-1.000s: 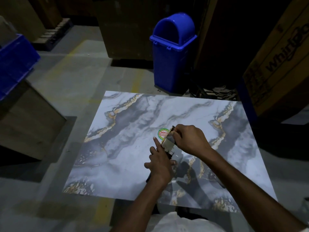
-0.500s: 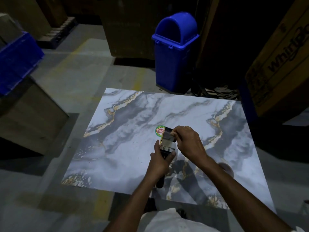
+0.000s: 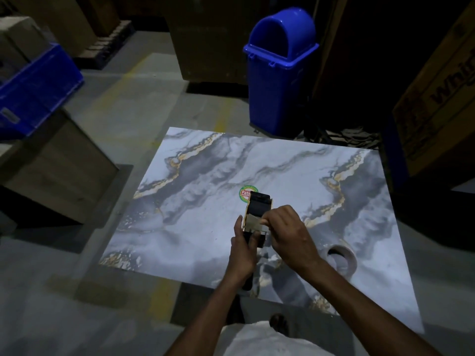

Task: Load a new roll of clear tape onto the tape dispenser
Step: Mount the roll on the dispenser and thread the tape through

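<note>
I hold a black hand-held tape dispenser (image 3: 259, 206) upright over the marble-patterned table (image 3: 205, 227). My left hand (image 3: 244, 250) grips its handle from below. My right hand (image 3: 288, 232) pinches at the pale flap near the dispenser's middle, its fingers closed there. A roll of clear tape (image 3: 343, 259) lies on the table to the right of my right wrist, apart from both hands. Part of the dispenser's body is hidden behind my fingers.
A round green and red sticker (image 3: 244, 193) sits on the table just behind the dispenser. A blue swing-lid bin (image 3: 279, 73) stands beyond the table. A blue crate (image 3: 33, 91) rests on a box at left, and cardboard cartons (image 3: 437, 98) stand at right.
The dispenser has been tipped more upright and drawn nearer to me. My right hand slid from its top down to its middle. The tape roll has come into sight at right.
</note>
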### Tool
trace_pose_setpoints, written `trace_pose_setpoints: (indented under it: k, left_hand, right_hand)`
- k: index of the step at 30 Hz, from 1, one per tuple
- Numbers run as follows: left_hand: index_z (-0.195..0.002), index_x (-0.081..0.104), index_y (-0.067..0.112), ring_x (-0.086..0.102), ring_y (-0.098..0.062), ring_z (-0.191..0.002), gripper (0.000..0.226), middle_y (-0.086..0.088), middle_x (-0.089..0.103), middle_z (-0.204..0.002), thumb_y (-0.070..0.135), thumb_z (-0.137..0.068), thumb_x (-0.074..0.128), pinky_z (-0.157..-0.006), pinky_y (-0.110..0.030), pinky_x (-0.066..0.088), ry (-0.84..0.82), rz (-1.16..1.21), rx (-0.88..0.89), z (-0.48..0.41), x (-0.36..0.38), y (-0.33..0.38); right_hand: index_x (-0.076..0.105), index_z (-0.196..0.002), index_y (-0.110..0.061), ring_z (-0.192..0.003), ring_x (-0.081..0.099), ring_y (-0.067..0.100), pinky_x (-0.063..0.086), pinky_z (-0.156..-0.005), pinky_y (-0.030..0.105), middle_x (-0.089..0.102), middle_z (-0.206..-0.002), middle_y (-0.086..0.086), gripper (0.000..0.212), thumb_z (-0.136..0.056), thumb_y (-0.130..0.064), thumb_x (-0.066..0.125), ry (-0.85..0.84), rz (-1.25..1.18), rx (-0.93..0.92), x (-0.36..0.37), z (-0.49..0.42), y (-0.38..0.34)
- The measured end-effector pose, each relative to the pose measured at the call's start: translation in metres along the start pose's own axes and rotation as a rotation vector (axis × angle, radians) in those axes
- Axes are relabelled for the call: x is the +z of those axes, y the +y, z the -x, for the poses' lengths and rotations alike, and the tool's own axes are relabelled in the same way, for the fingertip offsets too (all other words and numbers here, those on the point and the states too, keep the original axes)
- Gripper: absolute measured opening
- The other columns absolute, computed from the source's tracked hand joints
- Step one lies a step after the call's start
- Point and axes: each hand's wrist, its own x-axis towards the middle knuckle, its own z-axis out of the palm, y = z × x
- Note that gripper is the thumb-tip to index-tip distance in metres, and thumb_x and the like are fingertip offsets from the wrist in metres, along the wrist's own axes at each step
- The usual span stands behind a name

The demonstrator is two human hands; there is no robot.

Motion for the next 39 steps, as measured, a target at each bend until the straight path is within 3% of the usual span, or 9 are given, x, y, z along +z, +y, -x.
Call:
trace_pose_setpoints:
  k: [4,10,15,20,23,26,30,34,39]
  left_hand:
    - [-0.156,0.014,0.058,0.073,-0.035,-0.099,0.086,-0.013,0.065,-0.129,0.094,-0.081,0.037,-0.08,-0.052,0.062,0.025,0.017,0.012,0.002,0.002,-0.003]
    - [-0.157,0.015,0.049,0.072,-0.028,-0.083,0.102,-0.014,0.065,-0.126,0.103,-0.071,0.029,-0.062,-0.028,0.05,0.029,0.015,0.007,0.003,-0.001,0.006]
    - [-0.155,0.014,0.054,0.072,-0.038,-0.102,0.098,-0.014,0.063,-0.134,0.103,-0.071,0.029,-0.086,-0.05,0.06,0.032,0.04,0.01,0.004,0.0,0.001]
    - [-0.149,0.012,0.07,0.07,-0.035,-0.112,0.076,-0.01,0.058,-0.141,0.096,-0.081,0.034,-0.091,-0.06,0.06,0.027,0.096,0.053,0.011,0.0,-0.003]
    - [-0.153,0.012,0.064,0.065,-0.031,-0.125,0.081,-0.01,0.053,-0.15,0.095,-0.082,0.035,-0.098,-0.061,0.058,0.017,0.125,0.064,0.01,-0.001,-0.004]
    - [-0.151,0.012,0.064,0.068,-0.034,-0.118,0.08,-0.012,0.057,-0.146,0.097,-0.081,0.032,-0.096,-0.06,0.058,0.04,0.119,0.056,0.006,-0.001,-0.005]
    - [-0.151,0.011,0.065,0.065,-0.031,-0.122,0.085,-0.01,0.054,-0.148,0.1,-0.077,0.033,-0.097,-0.059,0.059,0.036,0.136,0.04,0.006,-0.002,-0.007]
    - [-0.152,0.014,0.069,0.067,-0.031,-0.121,0.075,-0.008,0.054,-0.147,0.089,-0.086,0.043,-0.09,-0.059,0.062,0.021,0.191,0.047,0.004,0.0,-0.017]
    - [-0.15,0.019,0.07,0.068,-0.035,-0.119,0.069,-0.008,0.051,-0.147,0.081,-0.09,0.052,-0.086,-0.06,0.063,0.02,0.228,0.03,0.002,0.006,-0.022]
  right_hand:
    - [0.063,-0.089,-0.004,-0.079,0.049,0.028,0.043,-0.071,0.035,0.059,-0.084,0.008,0.007,-0.094,0.0,0.06,0.026,0.01,-0.045,-0.007,0.001,-0.004]
    - [0.064,-0.087,0.0,-0.077,0.053,0.031,0.047,-0.068,0.04,0.061,-0.085,0.011,0.007,-0.09,0.006,0.064,0.027,0.055,-0.094,-0.013,0.006,-0.014]
    - [0.064,-0.089,-0.001,-0.078,0.052,0.03,0.046,-0.069,0.037,0.061,-0.085,0.01,0.007,-0.093,0.004,0.061,0.03,0.037,-0.105,-0.02,0.005,-0.016]
    - [0.062,-0.09,-0.007,-0.081,0.051,0.024,0.042,-0.07,0.032,0.061,-0.084,0.006,0.008,-0.094,-0.001,0.063,0.047,0.007,0.035,-0.027,-0.028,0.007]
    - [0.06,-0.092,-0.012,-0.078,0.053,0.027,0.042,-0.063,0.038,0.062,-0.084,0.004,0.01,-0.091,-0.002,0.06,-0.034,0.01,0.108,-0.026,-0.045,0.014]
    - [0.06,-0.091,-0.011,-0.077,0.055,0.03,0.042,-0.062,0.038,0.063,-0.082,0.005,0.008,-0.09,-0.011,0.052,-0.062,-0.029,0.108,-0.025,-0.053,0.009]
    - [0.06,-0.088,-0.011,-0.077,0.052,0.024,0.041,-0.064,0.036,0.063,-0.082,0.004,0.029,-0.092,-0.029,0.038,-0.013,-0.112,0.114,-0.029,-0.058,-0.006]
    - [0.062,-0.088,-0.011,-0.078,0.056,0.021,0.045,-0.066,0.035,0.066,-0.082,0.002,0.014,-0.095,-0.016,0.052,0.022,-0.121,0.146,-0.027,-0.07,0.005]
    - [0.069,-0.089,-0.014,-0.071,0.062,0.008,0.047,-0.062,0.024,0.072,-0.081,-0.007,0.016,-0.101,-0.017,0.058,-0.049,-0.249,0.439,-0.021,-0.099,0.041]
